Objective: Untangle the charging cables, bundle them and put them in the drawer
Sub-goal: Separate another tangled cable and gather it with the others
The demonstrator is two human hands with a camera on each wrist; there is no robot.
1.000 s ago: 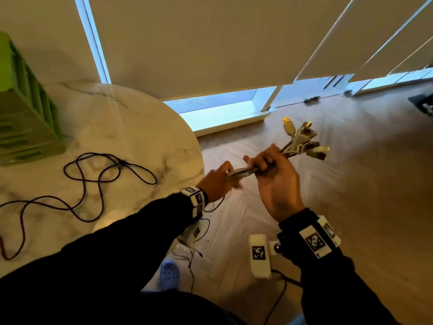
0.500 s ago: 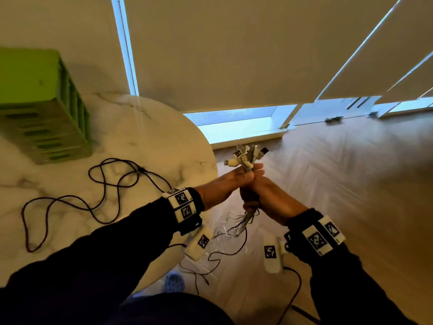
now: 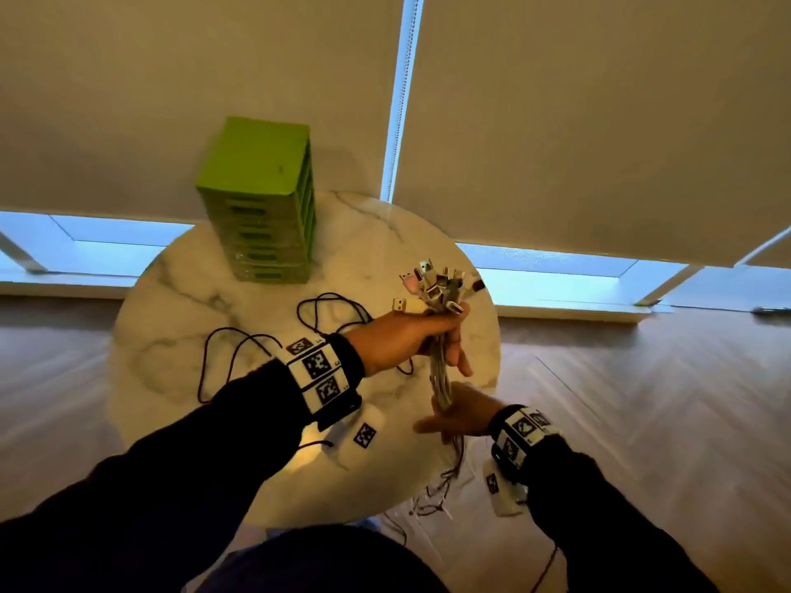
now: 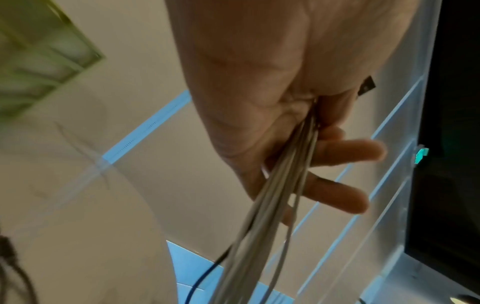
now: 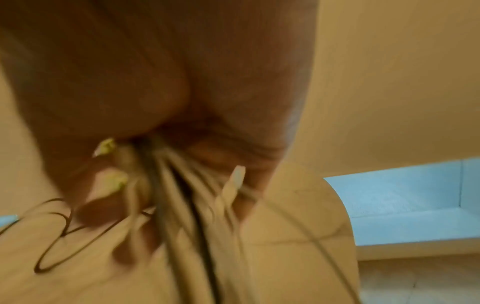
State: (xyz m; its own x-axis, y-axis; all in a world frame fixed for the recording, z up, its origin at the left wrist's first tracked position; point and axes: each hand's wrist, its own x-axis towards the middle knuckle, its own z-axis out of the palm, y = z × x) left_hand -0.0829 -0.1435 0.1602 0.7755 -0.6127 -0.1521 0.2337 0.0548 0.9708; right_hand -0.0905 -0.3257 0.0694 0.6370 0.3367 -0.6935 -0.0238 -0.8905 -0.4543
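A bundle of pale charging cables (image 3: 441,378) stands upright over the right side of the round marble table (image 3: 192,314). Its cluster of connectors (image 3: 436,284) fans out at the top. My left hand (image 3: 445,331) grips the bundle just under the connectors; in the left wrist view the cables (image 4: 272,205) run out of that hand (image 4: 319,123) past two straighter fingers. Lower down, my right hand (image 3: 449,417) wraps the same bundle, blurred in the right wrist view (image 5: 182,205). The green drawer unit (image 3: 261,199) stands at the table's back with its drawers pushed in.
A loose black cable (image 3: 329,306) lies looped on the table between the drawer unit and my hands. The bundle's tails (image 3: 432,498) trail down past the table's edge to the wooden floor. Window blinds hang behind the table.
Both hands have swung from beside the table to above it. The left hand now holds the bundle's top under the connectors, and the right hand has slid down the cables.
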